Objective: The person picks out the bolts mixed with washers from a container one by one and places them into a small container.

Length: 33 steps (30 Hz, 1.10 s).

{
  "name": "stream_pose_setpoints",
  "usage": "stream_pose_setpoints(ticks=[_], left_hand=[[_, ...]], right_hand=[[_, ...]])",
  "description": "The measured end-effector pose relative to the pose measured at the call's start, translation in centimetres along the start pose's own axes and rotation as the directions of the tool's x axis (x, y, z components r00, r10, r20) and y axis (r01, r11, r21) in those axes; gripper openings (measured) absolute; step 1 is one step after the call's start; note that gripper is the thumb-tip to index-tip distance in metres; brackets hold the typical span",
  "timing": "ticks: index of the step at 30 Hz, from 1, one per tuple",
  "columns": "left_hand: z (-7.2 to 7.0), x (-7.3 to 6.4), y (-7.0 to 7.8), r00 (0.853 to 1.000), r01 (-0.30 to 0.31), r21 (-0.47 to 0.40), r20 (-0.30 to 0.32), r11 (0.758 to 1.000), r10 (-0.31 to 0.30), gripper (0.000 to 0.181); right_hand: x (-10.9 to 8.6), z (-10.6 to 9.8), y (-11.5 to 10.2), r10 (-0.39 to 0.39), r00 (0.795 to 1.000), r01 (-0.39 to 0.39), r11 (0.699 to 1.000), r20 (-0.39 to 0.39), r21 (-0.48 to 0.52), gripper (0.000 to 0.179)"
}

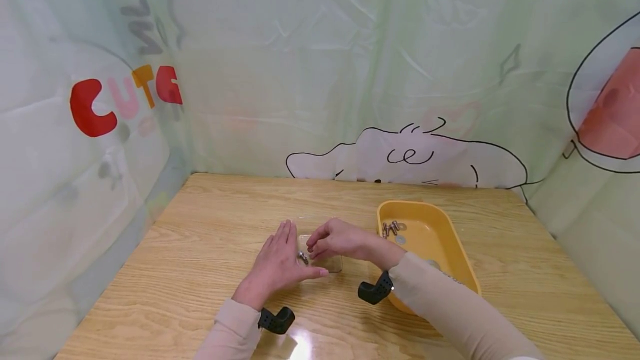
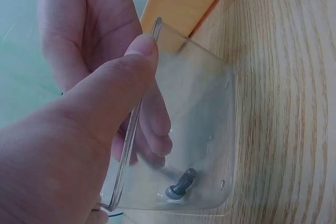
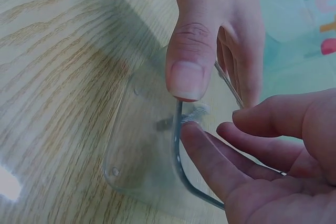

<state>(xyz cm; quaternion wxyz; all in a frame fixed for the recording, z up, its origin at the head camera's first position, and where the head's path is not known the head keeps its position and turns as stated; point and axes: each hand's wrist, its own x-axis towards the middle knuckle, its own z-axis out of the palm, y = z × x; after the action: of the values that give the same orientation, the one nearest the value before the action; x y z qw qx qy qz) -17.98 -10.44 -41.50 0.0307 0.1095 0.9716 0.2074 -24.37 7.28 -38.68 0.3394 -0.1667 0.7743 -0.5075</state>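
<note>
Head cam: L hand (image 1: 277, 264) lies w/ fingers straight along a clear box (image 1: 334, 264) on the tbl (image 1: 225, 201), thumb spread over its rim. R hand (image 1: 345, 239) dips in, fingers loosely bent, tips apart. Bolt (image 2: 182, 183) lies in box nr R fingertips, contact unclear. Orange tray (image 1: 452, 232) at R w/ spare bolts (image 1: 390, 229) & washers (image 1: 401, 239).

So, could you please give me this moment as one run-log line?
left hand: touching clear container | right hand: partly inside it | bolt: in clear container | yellow tray: at right, holding bolts, washers
</note>
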Motion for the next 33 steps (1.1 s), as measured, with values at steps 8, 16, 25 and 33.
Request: stream_pose_setpoints(ticks=[8,16,25,33], left_hand=[[0.1,0.1,0.0,1.0,-0.005,0.004,0.001,1.0,0.005,0.126],[0.1,0.2,0.1,1.0,-0.006,0.031,-0.005,1.0,0.006,0.127],[-0.1,0.1,0.1,1.0,0.003,0.056,-0.011,0.998,-0.003,0.129],[-0.1,0.2,0.3,1.0,0.01,0.044,-0.008,0.999,-0.01,0.128]], right_hand=[[-0.1,0.0,0.3,-0.024,1.0,0.024,0.999,0.004,0.026,0.029],[-0.5,-0.7,0.4,-0.041,0.999,0.039,0.996,0.02,0.075,0.032],[-1.6,-2.7,0.6,-0.072,0.997,0.071,0.993,0.0,0.096,0.035],[-3.1,-4.7,0.8,-0.078,0.996,0.085,0.987,-0.053,0.137,0.037]])
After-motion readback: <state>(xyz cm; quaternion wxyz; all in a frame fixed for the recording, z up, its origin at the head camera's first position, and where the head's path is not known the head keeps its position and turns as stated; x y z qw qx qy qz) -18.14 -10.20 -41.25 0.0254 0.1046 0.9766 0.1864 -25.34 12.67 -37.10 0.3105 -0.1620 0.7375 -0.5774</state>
